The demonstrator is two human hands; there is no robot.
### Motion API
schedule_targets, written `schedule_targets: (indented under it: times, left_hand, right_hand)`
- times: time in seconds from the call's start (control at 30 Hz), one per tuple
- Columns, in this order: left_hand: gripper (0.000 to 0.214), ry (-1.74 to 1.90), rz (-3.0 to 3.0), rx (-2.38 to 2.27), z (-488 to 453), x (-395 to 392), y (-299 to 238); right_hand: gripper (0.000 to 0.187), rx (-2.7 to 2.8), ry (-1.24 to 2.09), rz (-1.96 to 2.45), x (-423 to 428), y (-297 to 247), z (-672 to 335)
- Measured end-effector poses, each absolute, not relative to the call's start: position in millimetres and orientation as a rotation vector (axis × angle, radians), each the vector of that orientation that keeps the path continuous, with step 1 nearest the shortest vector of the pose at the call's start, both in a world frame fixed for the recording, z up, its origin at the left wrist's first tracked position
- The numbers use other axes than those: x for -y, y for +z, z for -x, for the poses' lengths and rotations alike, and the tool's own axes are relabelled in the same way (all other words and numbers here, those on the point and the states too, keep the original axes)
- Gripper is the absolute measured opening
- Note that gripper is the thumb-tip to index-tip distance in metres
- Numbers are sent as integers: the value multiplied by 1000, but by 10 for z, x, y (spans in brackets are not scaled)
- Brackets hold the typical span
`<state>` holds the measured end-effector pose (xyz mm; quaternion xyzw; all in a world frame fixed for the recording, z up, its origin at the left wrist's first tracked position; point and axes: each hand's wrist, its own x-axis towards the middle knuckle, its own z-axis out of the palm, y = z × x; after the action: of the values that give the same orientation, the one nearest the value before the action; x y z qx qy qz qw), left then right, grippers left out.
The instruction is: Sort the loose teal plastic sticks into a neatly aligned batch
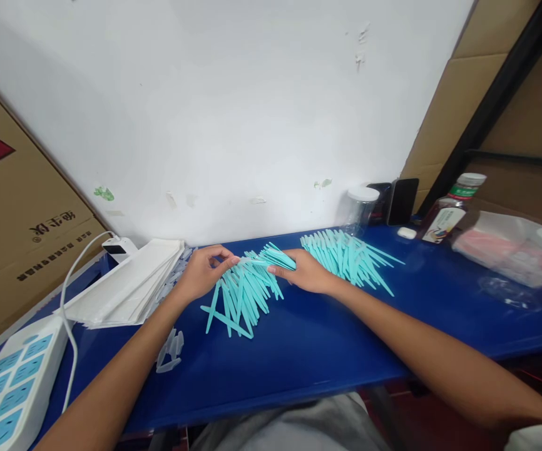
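In my right hand (306,270) is a bunch of slim turquoise eyebrow razors (275,255), gripped by thumb and fingers. My left hand (208,270) is closed in a pinch at the pale tip of one razor (252,260) that reaches across from the bunch. Whether a clear cap sits in that pinch is too small to tell. Below both hands lies a loose pile of turquoise razors (245,297), with two crossing at its near end. Another razor pile (346,257) is to the right of my right hand. Small clear plastic caps (171,351) lie near my left forearm.
A stack of white paper sleeves (125,288) is at left, with more clear caps beside it. A white power strip (17,382) and its cable are nearer. At right stand a clear jar (358,213), phones (402,200), a bottle (449,210) and a plastic bag (510,247). A wall bounds the blue table (308,351).
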<state>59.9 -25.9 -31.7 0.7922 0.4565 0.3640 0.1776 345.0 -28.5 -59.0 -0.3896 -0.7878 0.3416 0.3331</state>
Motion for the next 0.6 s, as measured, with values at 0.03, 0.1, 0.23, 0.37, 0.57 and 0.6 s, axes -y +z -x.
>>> schedule_targets:
  times: [0.03,0.1,0.23,0.37,0.57,0.6]
  left_hand:
    - [34,1020,-2234,-1298,-596,259,-311]
    - [35,995,-2219,-1303,-589,262,-301]
    - [36,973,-2218,-1297,-586,272,-292]
    - [35,948,-2239,-1283,-593,277,-295]
    - [33,935,-2216,-1268,-575,269,-306]
    - [32,925,-2222,-1257,-579,274,-309]
  right_hand:
    - [49,2056,889,1022,285,-588,-3449]
    - [49,2051,883,1030,284,-585,-3447]
    - [50,2069,865,1009,286,-578,-3441]
    - [51,2083,899,1011,297,-573,-3437]
    - [50,2074,877,989,284,-573,-3438]
    - [49,2074,877,988,285,-574,-3436]
